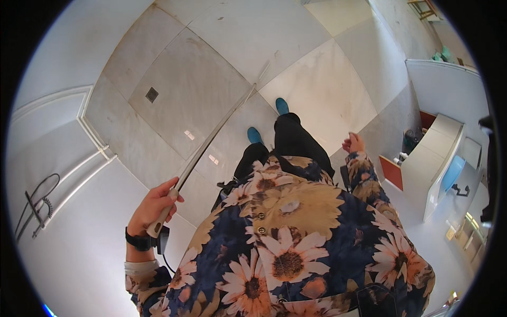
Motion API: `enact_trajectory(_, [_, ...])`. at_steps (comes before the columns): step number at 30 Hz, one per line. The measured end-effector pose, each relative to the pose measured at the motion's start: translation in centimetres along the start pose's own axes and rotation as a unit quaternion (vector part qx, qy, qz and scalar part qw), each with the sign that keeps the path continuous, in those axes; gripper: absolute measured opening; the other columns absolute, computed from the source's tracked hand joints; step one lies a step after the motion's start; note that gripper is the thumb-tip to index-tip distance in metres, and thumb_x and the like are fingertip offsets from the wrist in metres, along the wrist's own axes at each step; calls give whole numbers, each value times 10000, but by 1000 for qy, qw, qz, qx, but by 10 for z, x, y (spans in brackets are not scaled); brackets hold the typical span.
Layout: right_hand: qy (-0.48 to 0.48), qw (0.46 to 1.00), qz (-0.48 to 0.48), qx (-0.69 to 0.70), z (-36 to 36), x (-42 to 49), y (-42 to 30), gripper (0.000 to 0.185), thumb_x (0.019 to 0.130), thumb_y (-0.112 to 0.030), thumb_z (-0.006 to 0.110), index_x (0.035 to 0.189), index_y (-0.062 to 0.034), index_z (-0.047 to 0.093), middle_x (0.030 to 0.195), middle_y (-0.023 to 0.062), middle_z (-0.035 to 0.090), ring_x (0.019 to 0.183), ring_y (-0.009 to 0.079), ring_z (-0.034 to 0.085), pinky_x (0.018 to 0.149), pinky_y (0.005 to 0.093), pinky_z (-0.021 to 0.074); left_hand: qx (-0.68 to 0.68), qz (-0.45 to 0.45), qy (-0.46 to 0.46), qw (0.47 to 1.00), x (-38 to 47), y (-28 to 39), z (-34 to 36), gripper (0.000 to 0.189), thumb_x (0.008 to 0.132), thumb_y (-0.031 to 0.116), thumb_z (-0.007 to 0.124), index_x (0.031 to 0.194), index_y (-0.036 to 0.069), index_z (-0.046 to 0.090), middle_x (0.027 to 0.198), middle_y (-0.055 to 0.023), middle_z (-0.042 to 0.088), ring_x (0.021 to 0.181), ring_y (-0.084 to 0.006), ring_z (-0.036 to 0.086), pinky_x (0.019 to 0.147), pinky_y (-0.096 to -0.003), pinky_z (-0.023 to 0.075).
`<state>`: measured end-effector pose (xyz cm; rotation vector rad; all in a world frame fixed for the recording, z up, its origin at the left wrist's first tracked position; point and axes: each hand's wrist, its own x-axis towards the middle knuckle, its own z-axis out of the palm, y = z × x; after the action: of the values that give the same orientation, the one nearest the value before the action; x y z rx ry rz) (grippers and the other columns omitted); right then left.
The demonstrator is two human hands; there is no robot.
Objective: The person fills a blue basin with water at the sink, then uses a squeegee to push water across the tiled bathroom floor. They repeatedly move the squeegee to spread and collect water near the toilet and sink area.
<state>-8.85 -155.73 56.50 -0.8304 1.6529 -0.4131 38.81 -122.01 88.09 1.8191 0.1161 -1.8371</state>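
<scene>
My left hand [158, 204] is closed around the beige handle [162, 222] of a long, thin metal pole [210, 138]. A hanging hole shows at the handle's near end. From there the pole slants down and away, and its far tip is close to or on the tiled floor ahead of my feet; a pale streak beyond the tip looks like its reflection. Out to the right of my legs hangs my right hand [353, 142], its fingers loosely bent, with nothing seen in it. Blue shoes [254, 135] are on my feet.
A square floor drain [152, 94] lies ahead on the left. White pipes [85, 166] run along the left wall, near a black metal fitting [37, 208]. To the right, a counter [431, 150] has red doors [390, 172] standing ajar, with a blue basin [453, 173] beside a faucet [461, 190].
</scene>
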Motion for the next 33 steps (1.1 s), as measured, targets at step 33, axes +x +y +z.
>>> enact_trajectory(33, [-46, 997, -50, 36, 6, -119, -86, 241, 855, -193, 477, 1058, -72, 525, 684, 42, 553, 522, 136, 550, 470, 239, 478, 190, 58, -30, 980, 6, 38, -37, 548, 731, 54, 520, 1249, -32, 365, 718, -37, 503, 533, -110, 475, 491, -228, 398])
